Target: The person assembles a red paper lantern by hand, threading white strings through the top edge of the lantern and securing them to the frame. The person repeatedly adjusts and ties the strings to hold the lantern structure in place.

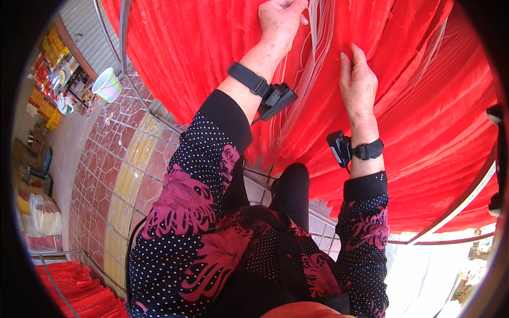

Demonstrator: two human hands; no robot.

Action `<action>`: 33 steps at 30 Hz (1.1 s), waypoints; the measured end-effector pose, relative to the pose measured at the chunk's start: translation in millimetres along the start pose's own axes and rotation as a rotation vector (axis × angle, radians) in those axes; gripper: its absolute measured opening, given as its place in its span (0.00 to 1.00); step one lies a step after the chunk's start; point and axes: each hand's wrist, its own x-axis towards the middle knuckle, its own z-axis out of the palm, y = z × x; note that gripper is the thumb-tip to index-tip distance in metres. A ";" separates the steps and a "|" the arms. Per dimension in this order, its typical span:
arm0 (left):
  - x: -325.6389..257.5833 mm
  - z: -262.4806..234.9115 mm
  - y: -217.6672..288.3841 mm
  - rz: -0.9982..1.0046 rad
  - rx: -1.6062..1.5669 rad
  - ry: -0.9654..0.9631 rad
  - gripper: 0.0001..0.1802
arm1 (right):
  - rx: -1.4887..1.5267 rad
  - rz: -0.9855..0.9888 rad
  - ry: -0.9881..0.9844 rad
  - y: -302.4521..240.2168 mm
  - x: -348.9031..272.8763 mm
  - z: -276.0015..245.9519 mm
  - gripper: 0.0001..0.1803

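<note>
A large piece of pleated red fabric (185,58) spreads in front of me, curving out over a metal frame. Loose white strands (317,45) run down between its folds. My left hand (281,21) is at the upper edge of the view, beside the strands. Its fingers are closed and partly cut off, so what they grip is hidden. My right hand (359,82) is over the fabric to the right of the strands. Its fingers curl in with thumb and forefinger close together; I cannot see what lies between them. Both wrists carry black strapped devices.
A pale bucket (107,86) stands on the tiled pavement (101,153) at left. Goods are stacked beyond it near a shutter (87,32). More pleated red fabric (79,289) lies at lower left. A curved metal rib (461,199) crosses at right.
</note>
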 end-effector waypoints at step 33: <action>-13.2 -6.7 -2.4 -0.001 -0.145 -0.250 0.06 | -0.018 -0.012 -0.020 1.3 -8.5 1.9 0.13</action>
